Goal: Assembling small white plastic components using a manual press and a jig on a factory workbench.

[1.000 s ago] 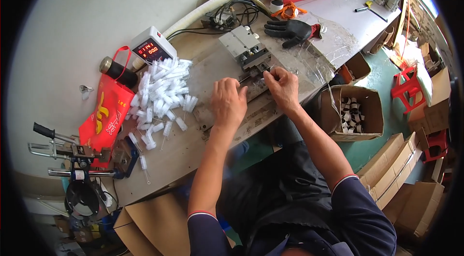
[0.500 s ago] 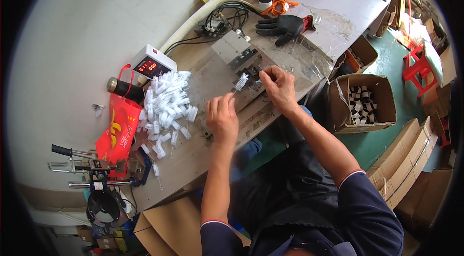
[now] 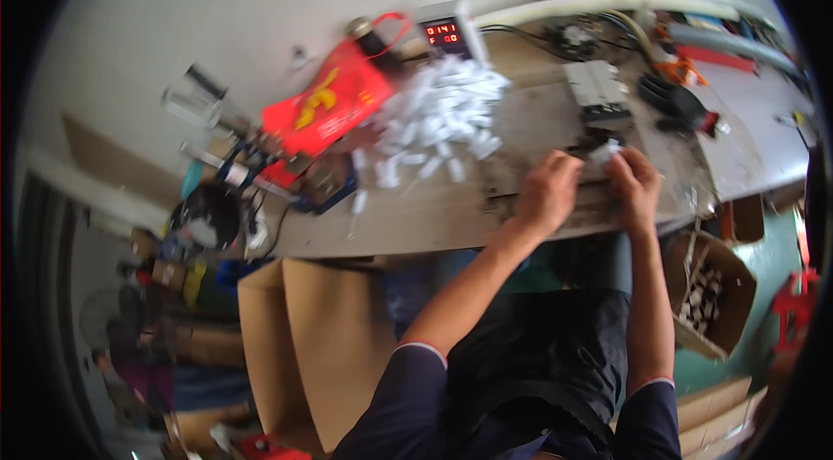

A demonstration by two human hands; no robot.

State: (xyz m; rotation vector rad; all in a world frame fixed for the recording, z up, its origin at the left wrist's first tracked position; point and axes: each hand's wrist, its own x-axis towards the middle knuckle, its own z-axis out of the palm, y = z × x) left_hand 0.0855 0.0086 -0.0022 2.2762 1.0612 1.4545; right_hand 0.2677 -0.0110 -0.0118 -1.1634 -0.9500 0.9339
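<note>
My left hand (image 3: 548,193) is closed in a pinch just above the worktable, left of my right hand. A small white bristle brush (image 3: 605,152) shows between the hands, blurred by motion. The fingers of my right hand (image 3: 638,187) are closed at its bristles, while its thin stem is hidden towards my left fingers. Just beyond the hands stands a small metal fixture (image 3: 597,88) with a dark lower part. A heap of similar white brushes (image 3: 447,108) lies on the table to the left.
Behind the heap are a counter box (image 3: 453,26) with red digits and a red bag (image 3: 325,104). A clamp-like device (image 3: 230,161) stands far left. A black glove (image 3: 677,104) lies right. Cartons (image 3: 286,347) stand below the table's front; a box of short pieces (image 3: 711,295) is right.
The view has turned, so the table now runs more level across it. My hands have come closer together, and the brush is now at my right fingertips.
</note>
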